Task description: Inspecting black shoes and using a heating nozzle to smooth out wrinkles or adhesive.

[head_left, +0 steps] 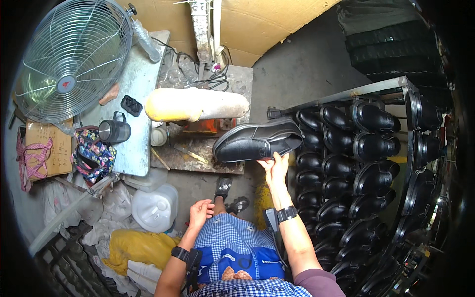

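My right hand point(275, 168) grips a black leather shoe point(243, 143) by the near side of its opening. The shoe is raised, its toe pointing left, in front of a rounded yellow-and-white padded form point(198, 105). An orange glow point(210, 124) shows beneath that form, over a grimy work stand point(227, 166). My left hand point(200, 212) hangs lower and to the left, near my apron point(232, 242). Its fingers are loosely bent, and no object shows in them.
On the right stands a metal rack point(341, 93) filled with rows of black shoes point(371, 119). At left, a pale table point(136, 143) bears a metal mug point(115, 129), beside a large fan point(74, 64). A white plastic jug point(154, 208) and yellow sack point(136, 250) lie below.
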Tool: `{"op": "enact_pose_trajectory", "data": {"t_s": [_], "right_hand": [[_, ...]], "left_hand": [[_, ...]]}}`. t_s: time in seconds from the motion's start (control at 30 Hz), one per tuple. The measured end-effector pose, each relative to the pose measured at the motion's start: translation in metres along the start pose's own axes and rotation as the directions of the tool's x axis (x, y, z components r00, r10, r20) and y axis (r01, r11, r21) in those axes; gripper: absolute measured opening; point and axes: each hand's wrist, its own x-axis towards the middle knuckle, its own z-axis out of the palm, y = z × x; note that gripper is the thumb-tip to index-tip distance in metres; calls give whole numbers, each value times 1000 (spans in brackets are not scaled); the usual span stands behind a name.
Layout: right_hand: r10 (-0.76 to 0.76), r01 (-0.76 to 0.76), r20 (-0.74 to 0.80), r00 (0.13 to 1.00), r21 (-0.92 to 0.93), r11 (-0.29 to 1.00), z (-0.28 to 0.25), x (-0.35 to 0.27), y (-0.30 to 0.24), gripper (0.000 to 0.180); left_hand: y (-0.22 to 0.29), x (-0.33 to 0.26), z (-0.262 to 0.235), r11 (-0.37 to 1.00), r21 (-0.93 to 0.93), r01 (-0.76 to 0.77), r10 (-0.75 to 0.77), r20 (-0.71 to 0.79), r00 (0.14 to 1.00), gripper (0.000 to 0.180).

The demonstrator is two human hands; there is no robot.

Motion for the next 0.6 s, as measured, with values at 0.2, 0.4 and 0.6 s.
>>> {"op": "enact_pose_trajectory", "data": {"t_s": [0.2, 0.4, 0.6], "right_hand": [[-70, 72, 39, 997, -51, 996, 22, 47, -9, 52], [-153, 155, 43, 987, -65, 986, 40, 74, -18, 56], [-90, 88, -30, 996, -55, 995, 20, 56, -5, 57]], "left_hand": [[1, -6, 1, 999, -43, -8, 7, -30, 1000, 27], [-18, -18, 0, 996, -69, 51, -54, -51, 997, 27], [-27, -23, 5, 994, -77, 82, -86, -64, 994, 27]]}}
